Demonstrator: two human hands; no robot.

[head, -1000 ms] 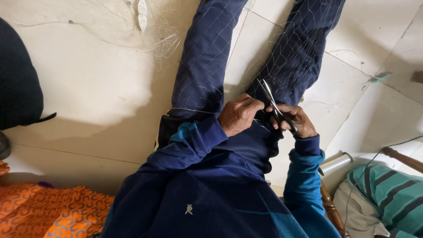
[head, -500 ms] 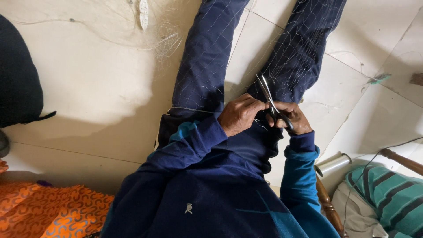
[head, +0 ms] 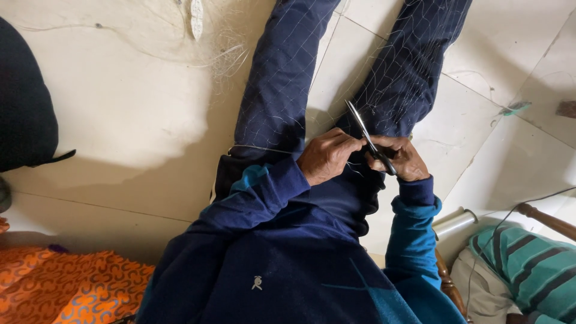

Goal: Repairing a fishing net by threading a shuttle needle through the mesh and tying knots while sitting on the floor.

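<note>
Seated on tile floor, R hand grips scissors, blades nearly shut, beside L hand pinching net twine; net lies across both legs. Risk: a slip nicks L fingers or cuts good mesh.

Scissors handles hidden inside right hand, only blades showing above it. Net thread beside scissors too fine to follow between the hands. Left of scissors, dark bag cut off by frame edge; below right, striped cloth likewise cropped.
</note>
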